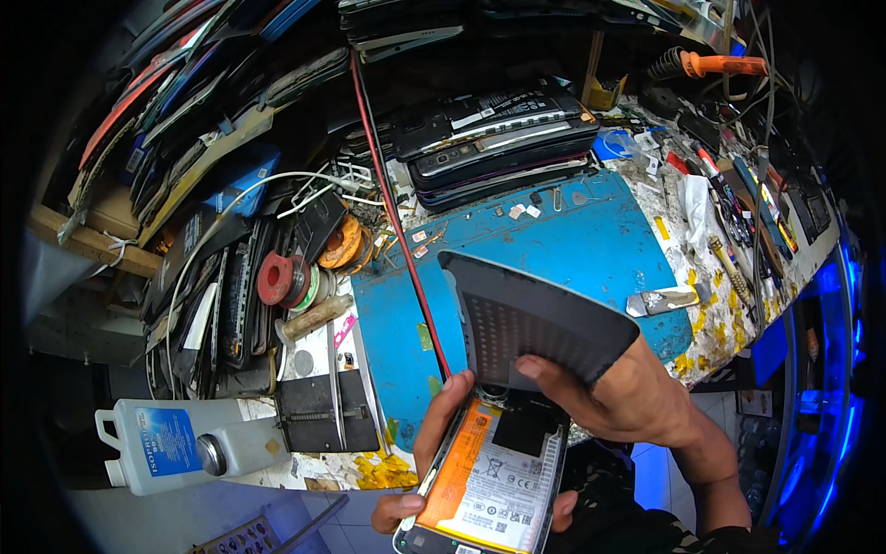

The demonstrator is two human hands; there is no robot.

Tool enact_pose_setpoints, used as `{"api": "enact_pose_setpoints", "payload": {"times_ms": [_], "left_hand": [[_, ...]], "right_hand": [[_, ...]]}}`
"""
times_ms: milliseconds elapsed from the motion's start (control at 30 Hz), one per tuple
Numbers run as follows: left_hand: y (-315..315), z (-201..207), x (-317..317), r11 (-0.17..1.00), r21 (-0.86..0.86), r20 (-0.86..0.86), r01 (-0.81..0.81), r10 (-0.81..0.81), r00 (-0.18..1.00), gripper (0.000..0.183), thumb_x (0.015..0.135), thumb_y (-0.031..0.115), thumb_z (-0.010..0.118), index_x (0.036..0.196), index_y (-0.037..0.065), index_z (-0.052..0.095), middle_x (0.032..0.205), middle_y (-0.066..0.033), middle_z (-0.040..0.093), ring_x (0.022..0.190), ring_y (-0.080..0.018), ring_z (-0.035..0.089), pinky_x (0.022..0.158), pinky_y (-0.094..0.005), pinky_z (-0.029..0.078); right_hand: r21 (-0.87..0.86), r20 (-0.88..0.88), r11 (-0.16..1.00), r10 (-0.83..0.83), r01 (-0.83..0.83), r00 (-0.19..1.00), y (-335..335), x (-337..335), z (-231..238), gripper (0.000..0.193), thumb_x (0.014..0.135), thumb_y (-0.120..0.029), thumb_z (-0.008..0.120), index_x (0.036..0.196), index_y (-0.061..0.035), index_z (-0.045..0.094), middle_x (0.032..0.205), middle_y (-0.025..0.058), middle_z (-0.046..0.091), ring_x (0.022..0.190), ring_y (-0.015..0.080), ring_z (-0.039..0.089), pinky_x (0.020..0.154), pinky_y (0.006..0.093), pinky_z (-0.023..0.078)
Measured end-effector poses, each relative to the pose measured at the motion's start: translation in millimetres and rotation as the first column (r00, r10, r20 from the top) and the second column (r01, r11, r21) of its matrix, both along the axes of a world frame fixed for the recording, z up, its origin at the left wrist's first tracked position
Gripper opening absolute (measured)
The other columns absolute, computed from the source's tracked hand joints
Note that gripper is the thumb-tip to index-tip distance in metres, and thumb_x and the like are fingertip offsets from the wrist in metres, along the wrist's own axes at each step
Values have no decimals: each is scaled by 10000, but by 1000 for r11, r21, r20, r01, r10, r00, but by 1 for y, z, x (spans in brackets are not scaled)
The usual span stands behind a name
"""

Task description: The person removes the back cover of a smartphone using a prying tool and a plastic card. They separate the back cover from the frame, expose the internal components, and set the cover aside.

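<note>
My left hand (436, 443) is closed around an opened smartphone (544, 462), its fingertips on both long edges, low at the front of the bench. An orange and white battery (480, 452) with printed labels lies exposed inside the phone, beside a black patch. In my right hand (637, 397) is a dark phone back cover (544, 323), the thumb pressed on its dotted face. The cover is tilted up just above the phone's far end; I cannot tell whether they touch there.
Under the hands spreads a blue mat (591, 240) with a metal blade (663, 300) at right. Tweezers (334, 388), wire spools (277, 279) and a white jug (175, 452) stand left. Behind are stacked phones (503, 152); a red-black cable (392, 198) crosses the mat.
</note>
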State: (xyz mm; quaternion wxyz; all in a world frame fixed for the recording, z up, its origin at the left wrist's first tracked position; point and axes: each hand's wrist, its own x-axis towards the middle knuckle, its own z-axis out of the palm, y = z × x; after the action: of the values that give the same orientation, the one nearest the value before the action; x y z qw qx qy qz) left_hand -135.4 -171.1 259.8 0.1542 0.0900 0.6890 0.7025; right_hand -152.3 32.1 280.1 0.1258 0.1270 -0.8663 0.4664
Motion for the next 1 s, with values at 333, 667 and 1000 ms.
{"api": "enact_pose_setpoints", "payload": {"times_ms": [333,667,1000], "left_hand": [[-6,-2,-3,996,-53,-154,70,-77,985,1225,533,414,875,1491,8,229,1425,-195,408,1340,-320,400,1120,-440,337],[1,-5,-13,929,350,223,-122,44,974,1026,632,532,638,1517,148,288,1513,-123,359,1388,-281,362,1143,-488,271],[3,34,-9,962,-255,-43,99,-114,993,1047,626,492,691,1502,105,269,1518,-140,335,1394,-244,358,1168,-450,222]], "right_hand": [[-66,134,990,132,-125,982,8,6,8,309,866,-154,714,1125,-14,622,760,162,687,649,337,686,568,397,531],[140,226,968,172,-207,959,28,41,18,445,788,-138,759,1210,-41,652,1229,130,659,1133,313,647,931,375,553],[266,-17,958,115,-106,993,31,38,0,172,900,-102,674,935,29,569,814,136,642,742,275,660,590,362,540]]}}
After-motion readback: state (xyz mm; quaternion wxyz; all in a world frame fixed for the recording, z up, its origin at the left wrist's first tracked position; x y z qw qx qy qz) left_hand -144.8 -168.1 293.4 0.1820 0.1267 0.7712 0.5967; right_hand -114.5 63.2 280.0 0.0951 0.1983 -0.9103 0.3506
